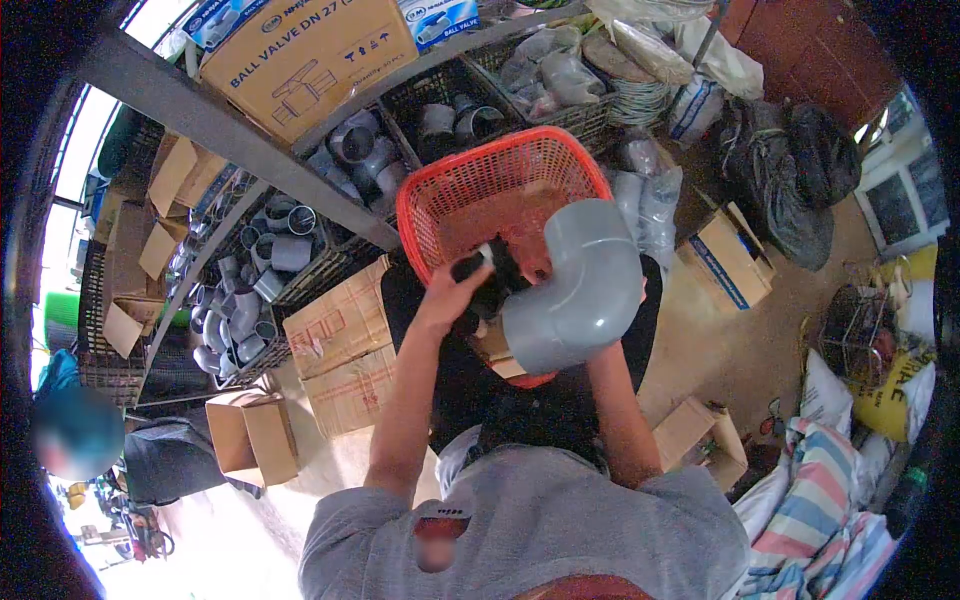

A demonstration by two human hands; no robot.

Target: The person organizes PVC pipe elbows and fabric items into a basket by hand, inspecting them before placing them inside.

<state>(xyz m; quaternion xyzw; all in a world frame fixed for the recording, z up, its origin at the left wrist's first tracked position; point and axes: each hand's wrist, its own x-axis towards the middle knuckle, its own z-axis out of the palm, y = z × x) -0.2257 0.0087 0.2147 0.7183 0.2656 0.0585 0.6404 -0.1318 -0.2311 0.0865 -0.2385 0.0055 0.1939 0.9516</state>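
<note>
A large grey plastic pipe elbow (585, 285) is held over my lap, in front of the red plastic basket (408, 215). My right hand (604, 358) supports the elbow from its right and underside; most of its fingers are hidden behind the pipe. Closed at the elbow's left side, my left hand (453, 297) grips a black, cloth-like thing (497, 278) with a small whitish patch near the fingertips. Between my knees rests the basket, its lower part covered by the elbow and my hands.
Black crates of grey pipe fittings (290, 252) stand to the left and ahead. A ball valve carton (300, 75) sits beyond a metal beam (240, 130). Flattened cardboard (340, 345) and an open box (250, 435) lie left. Another carton (725, 262) and striped sacks (815, 500) are right.
</note>
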